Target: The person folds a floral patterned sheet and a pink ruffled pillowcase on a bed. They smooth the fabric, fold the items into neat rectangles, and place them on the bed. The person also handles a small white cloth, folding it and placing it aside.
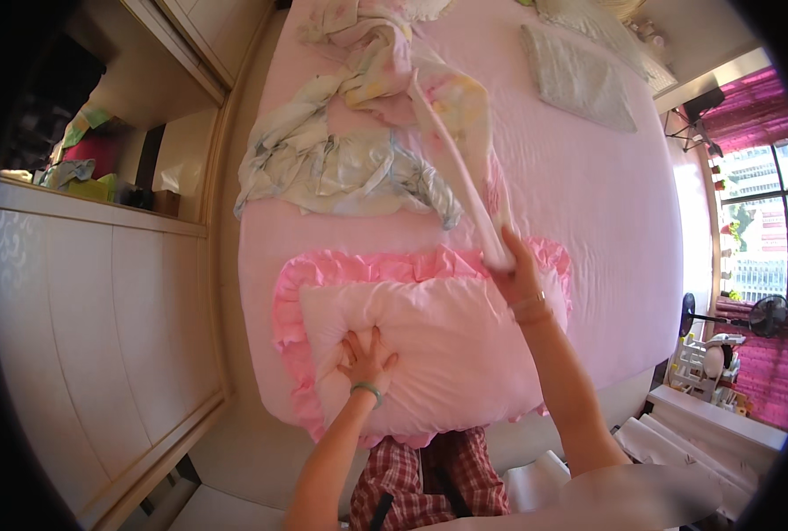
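Note:
A pale pink pillow [451, 350] lies in front of me at the near edge of the bed, with a brighter pink ruffle [359, 265] around it. My left hand [369, 361] rests on the left part of the pillow, fingers spread, and the fabric creases around it. Over the pillow's far right edge, my right hand [520, 274] is closed on a pale pink and yellow patterned cloth [467, 111]. That cloth stretches away from my fist toward the far end of the bed. Left of it lies a crumpled light grey-green ruffled cloth [341, 177].
The bed [589, 239] has a pink sheet. Two pale grey-green pillows, the nearer one [575, 78] flat, lie at the far right. A cabinet [111, 310] with open shelves stands along the left. To the right are a black fan [768, 314] and a window with magenta curtains [770, 367].

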A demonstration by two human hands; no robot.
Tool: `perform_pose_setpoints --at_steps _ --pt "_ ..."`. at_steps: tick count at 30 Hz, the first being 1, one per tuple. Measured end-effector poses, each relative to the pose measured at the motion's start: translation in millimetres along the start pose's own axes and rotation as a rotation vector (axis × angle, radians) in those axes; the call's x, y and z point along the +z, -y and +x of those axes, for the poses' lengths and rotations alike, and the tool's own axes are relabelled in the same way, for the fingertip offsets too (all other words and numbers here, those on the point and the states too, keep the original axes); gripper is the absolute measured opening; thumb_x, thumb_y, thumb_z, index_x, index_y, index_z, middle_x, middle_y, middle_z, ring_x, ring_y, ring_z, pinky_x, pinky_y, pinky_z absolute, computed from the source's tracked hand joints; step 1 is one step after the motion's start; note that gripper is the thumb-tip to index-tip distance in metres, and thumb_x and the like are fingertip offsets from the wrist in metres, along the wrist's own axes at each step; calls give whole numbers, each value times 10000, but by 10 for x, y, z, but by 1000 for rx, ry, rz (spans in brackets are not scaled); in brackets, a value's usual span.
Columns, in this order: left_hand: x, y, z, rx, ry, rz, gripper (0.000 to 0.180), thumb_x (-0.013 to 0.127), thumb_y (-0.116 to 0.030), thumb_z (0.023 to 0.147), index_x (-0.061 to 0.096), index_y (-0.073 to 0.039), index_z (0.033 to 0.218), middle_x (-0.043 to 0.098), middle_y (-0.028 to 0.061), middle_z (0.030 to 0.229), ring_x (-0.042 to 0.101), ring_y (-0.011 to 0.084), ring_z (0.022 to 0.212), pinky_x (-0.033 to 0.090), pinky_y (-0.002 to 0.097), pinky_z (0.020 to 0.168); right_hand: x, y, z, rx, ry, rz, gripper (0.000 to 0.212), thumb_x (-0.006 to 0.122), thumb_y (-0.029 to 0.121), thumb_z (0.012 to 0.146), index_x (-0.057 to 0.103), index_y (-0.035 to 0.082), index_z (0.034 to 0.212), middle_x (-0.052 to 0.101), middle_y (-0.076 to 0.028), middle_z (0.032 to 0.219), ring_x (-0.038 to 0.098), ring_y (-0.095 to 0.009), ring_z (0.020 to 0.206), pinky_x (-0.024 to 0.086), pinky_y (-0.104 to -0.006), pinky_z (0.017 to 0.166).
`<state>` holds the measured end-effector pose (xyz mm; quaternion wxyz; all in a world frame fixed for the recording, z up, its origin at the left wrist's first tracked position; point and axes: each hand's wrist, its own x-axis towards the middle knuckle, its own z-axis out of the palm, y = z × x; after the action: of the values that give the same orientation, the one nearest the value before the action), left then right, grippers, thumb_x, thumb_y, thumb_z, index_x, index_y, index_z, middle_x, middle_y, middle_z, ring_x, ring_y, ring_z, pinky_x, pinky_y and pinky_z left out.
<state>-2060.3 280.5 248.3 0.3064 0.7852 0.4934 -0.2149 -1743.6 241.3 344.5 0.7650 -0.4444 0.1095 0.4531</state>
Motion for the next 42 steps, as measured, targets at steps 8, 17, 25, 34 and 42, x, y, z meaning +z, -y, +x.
perform_pose_setpoints --at_steps 8,17,25,34,42 --pt "-950 -1373 -250 170 483 -1621 745 612 -402 903 252 -74 1467 370 204 1425 392 303 1309 305 391 1088 -926 -243 -2330 389 -269 -482 292 684 259 876 647 30 1055 637 16 848 580 -68 674 463 -226 572" --pt "-493 -1533 700 18 -592 -500 695 682 -200 845 319 -7 1405 447 161 1355 582 239 1072 497 320 881 -2888 -783 -4866 828 -238 -759 311 653 281 892 652 -13 992 680 -93 895 660 -183 747 535 -294 689" --pt "-676 -1800 -145 262 -171 -1259 303 591 -173 918 555 59 1110 634 117 987 598 162 826 494 298 724 -3868 24 -4640 615 -806 -1155 525 669 424 828 650 -70 1003 671 -136 872 640 -196 807 512 -317 681" --pt "822 -1698 -3292 1166 1256 -113 496 526 -228 928 413 -179 1409 563 183 1258 560 334 1131 426 397 986 -1791 457 -2681 12 -271 -626 355 681 297 867 620 6 1060 649 -51 964 608 -105 826 509 -270 686" --pt "791 -1175 -1673 688 530 -810 409 504 -311 957 506 -87 1300 631 69 1113 574 186 1071 441 320 941 -1436 296 -2969 -65 -165 -1088 403 740 162 778 568 -40 1081 658 -116 959 627 -171 839 520 -320 738"
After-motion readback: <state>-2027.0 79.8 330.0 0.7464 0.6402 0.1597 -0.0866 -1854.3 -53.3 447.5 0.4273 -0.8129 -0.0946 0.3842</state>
